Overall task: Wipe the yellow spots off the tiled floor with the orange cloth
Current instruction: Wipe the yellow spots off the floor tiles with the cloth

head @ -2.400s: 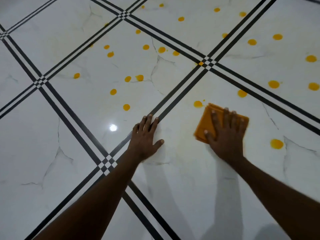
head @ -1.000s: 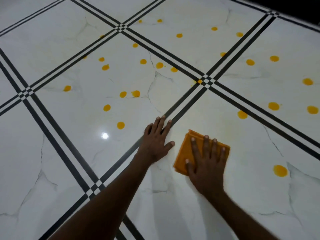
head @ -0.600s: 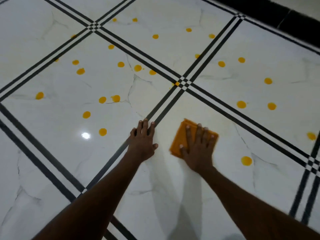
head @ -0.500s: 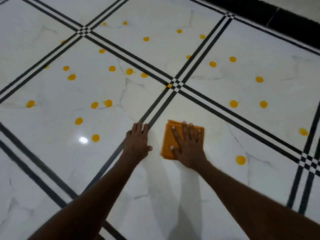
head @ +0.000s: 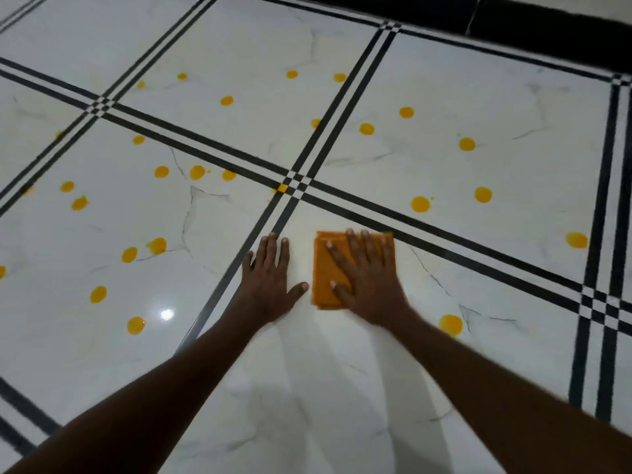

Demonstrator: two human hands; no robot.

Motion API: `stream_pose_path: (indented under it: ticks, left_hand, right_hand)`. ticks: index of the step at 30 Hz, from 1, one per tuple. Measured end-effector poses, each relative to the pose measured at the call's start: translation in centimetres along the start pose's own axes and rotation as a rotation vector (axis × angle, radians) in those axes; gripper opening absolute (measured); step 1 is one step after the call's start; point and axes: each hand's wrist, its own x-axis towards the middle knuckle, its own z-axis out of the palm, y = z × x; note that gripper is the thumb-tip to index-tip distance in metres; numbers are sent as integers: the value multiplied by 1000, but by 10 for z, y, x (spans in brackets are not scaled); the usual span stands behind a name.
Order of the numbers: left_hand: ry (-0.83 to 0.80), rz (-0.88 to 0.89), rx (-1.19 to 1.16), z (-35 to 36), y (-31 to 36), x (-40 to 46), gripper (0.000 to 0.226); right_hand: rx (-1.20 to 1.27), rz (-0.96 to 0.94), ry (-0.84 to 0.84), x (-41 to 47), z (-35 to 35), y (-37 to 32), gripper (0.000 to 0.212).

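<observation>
The folded orange cloth (head: 325, 268) lies flat on the white tiled floor (head: 307, 388) in the middle of the view. My right hand (head: 369, 282) presses down on it with spread fingers and covers its right part. My left hand (head: 270, 282) rests flat on the bare tile just left of the cloth, fingers apart, beside a black grout stripe. Several yellow spots dot the floor: one (head: 450, 325) close on the right of my right hand, one (head: 420, 204) beyond the stripes, others such as (head: 136, 325) on the left tile.
Double black stripes (head: 444, 234) cross the floor and meet at a checkered junction (head: 297, 183) ahead of the hands. A black skirting band (head: 513, 25) runs along the far edge. A light glare (head: 167, 314) shines on the left tile.
My right hand has slid the cloth left toward my left hand and turned it squarer. The spot it was near at first is gone. The camera has shifted right and forward.
</observation>
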Motion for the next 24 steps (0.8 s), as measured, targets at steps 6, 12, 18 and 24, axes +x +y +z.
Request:
stream_pose_path:
  ticks: [6, 12, 18, 24]
  left_hand:
    - [-7, -14, 23, -7, 6, 4, 96]
    - [-43, -36, 25, -12, 10, 3, 96]
    - [-2, -26, 15, -2, 4, 4, 96]
    - [-66, -58, 19, -16, 18, 1, 97]
  right_hand:
    - [-78, 447, 146, 15, -23, 145, 75]
    - [-8, 164, 71, -3, -7, 36, 78]
    - [-92, 430, 152, 14, -24, 141, 74]
    - [51, 516, 110, -93, -7, 19, 79]
